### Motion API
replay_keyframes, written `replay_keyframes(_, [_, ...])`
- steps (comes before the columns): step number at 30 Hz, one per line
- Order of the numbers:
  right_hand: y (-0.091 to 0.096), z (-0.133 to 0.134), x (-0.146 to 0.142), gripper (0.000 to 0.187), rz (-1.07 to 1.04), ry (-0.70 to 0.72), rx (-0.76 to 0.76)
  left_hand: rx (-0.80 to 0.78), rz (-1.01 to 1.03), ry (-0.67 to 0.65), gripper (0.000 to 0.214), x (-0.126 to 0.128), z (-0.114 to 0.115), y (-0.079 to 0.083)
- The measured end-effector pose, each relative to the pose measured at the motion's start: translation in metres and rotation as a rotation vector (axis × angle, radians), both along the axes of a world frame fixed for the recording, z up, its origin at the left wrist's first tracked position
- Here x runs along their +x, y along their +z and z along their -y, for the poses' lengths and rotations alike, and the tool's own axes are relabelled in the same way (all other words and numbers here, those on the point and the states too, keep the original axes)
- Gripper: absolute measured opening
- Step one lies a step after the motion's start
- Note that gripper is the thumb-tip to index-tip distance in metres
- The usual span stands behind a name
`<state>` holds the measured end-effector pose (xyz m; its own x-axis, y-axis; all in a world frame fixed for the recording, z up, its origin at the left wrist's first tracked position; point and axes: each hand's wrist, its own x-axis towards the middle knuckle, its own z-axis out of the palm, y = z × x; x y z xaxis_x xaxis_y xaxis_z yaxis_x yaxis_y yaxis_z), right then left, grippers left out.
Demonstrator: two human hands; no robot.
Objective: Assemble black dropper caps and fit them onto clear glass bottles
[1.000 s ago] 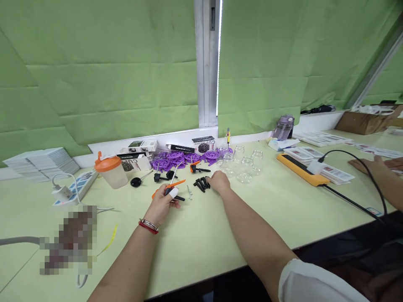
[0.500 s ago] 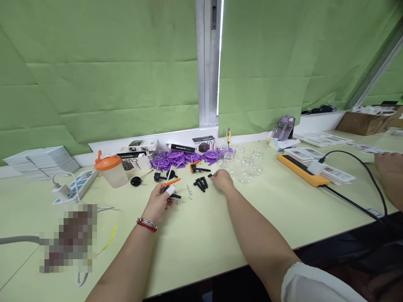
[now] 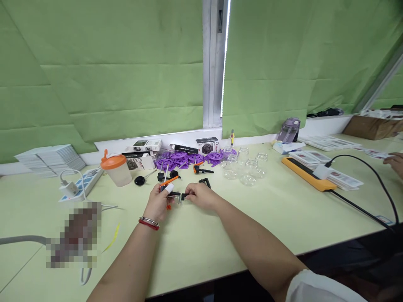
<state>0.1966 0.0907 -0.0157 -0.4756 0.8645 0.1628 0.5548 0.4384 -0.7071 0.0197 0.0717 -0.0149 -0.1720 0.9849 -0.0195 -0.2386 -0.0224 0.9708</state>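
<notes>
Our left hand [image 3: 158,204] is curled closed around a small clamp [image 3: 167,183], held just above the table [image 3: 201,243] in front of us. The clamp has a thin orange arm that sticks up and away over the fingers and a dark body below it, with short metal pins showing at its right end. One fingertip of this hand wears a white cover, and a red and silver bracelet [image 3: 148,223] sits at the wrist. Our right hand [image 3: 200,196] is closed too, pinching a black piece [image 3: 183,196] between thumb and fingers. The piece is right at the clamp's pin end, but we cannot tell if the two touch. Just beyond the right hand lie more black pieces [image 3: 205,181], and behind them another orange and black clamp [image 3: 202,169]. A heap of purple parts [image 3: 185,158] is spread in front of some printed boxes [image 3: 143,147] by the window sill. To the right of the heap stand clear glass jars [image 3: 248,168]. To the left are a black knob [image 3: 139,180], a cup with an orange lid [image 3: 116,168] and a white power strip [image 3: 82,186]. Far right lie a yellow power strip [image 3: 302,170] with a black cable [image 3: 362,200], and another person's hand [image 3: 397,162] shows at the edge. Nothing lies between our two hands and the clamp.
</notes>
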Motion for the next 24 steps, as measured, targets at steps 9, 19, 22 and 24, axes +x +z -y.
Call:
replay_keyframes(9, [0.0,0.005,-0.005,0.009,0.036,-0.009,0.03,0.0,-0.062,-0.067,0.043,0.005,0.005,0.004])
replay_keyframes(19, [-0.014,0.0,-0.011,0.009,-0.043,-0.039,-0.037,0.001,-0.054,-0.059,0.043,0.008,0.004,0.0])
replay_keyframes(22, [-0.014,0.001,-0.012,0.008,-0.072,-0.049,-0.055,0.014,-0.064,-0.062,0.041,0.008,0.003,-0.001])
replay_keyframes(24, [-0.014,0.001,-0.012,0.007,-0.097,-0.047,-0.073,0.023,-0.074,-0.061,0.04,0.008,0.002,-0.003])
